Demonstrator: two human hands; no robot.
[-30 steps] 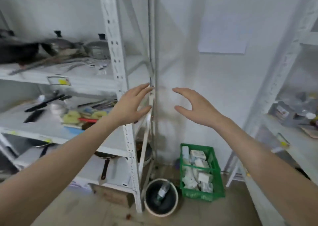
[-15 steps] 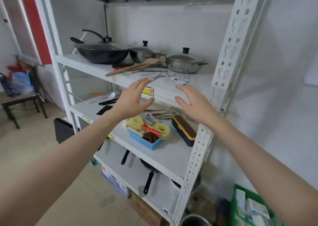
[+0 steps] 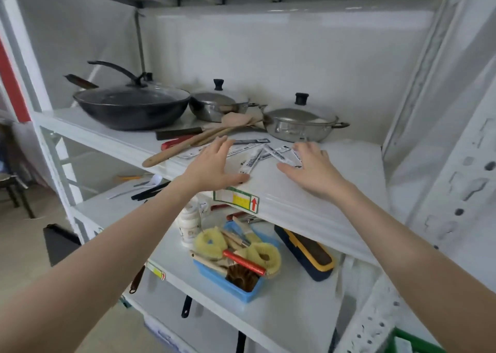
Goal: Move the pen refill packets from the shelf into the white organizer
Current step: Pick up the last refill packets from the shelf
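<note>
Several thin white pen refill packets (image 3: 259, 154) lie scattered on the white upper shelf (image 3: 346, 164), in front of the pots. My left hand (image 3: 214, 166) hovers flat over the left end of the packets, fingers spread, holding nothing. My right hand (image 3: 312, 167) reaches in from the right, its fingertips at the rightmost packets, also holding nothing. No white organizer shows in this view.
Behind the packets stand a black wok with a lid (image 3: 131, 104), two steel lidded pots (image 3: 299, 121) and wooden spatulas (image 3: 185, 146). The shelf below carries a blue tray of brushes (image 3: 230, 274), a white bottle (image 3: 189, 222) and a dark case with yellow trim (image 3: 306, 256). A shelf post (image 3: 453, 180) rises on the right.
The view swung left from the wall and floor, then closer to the shelf. Both hands moved forward and down over the packets on the upper shelf.
</note>
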